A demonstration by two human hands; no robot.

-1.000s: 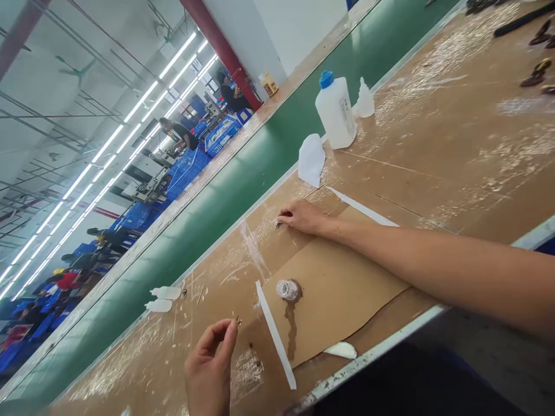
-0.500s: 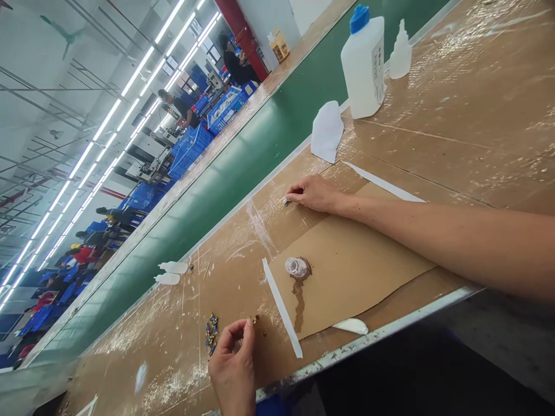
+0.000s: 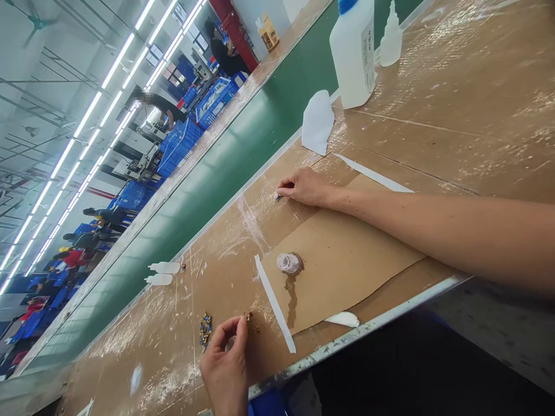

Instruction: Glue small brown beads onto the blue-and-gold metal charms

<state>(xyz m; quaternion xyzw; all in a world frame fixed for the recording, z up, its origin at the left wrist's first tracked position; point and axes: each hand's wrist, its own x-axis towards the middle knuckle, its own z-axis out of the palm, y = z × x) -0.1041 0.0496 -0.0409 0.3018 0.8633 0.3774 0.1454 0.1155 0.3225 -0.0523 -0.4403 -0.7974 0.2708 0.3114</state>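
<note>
My right hand (image 3: 306, 188) reaches across a sheet of cardboard (image 3: 347, 248), its thumb and fingers pinched together. At its fingertips is a tiny blue-and-gold piece (image 3: 278, 197), touching or just above the tabletop. My left hand (image 3: 228, 361) is low at the near edge, thumb and forefinger closed in a pinch; whatever lies between them is too small to make out. Tiny brass-coloured pieces (image 3: 257, 330) lie just beside its fingertips. To its left sits a loose pile of small blue-and-gold pieces (image 3: 205, 332). A small whitish cup (image 3: 288, 263) stands on the cardboard beside a wet stain.
A large white bottle (image 3: 353, 58) and a small dropper bottle (image 3: 391, 39) stand at the back right, near a white paper scrap (image 3: 318, 122). Two small white bottles (image 3: 163, 267) lie at the left. Beyond the green belt (image 3: 225, 167), people work among blue crates (image 3: 180, 144).
The whole view has shifted, so everything sits slightly further left and higher. Both hands keep nearly the same pinched poses and places on the table.
</note>
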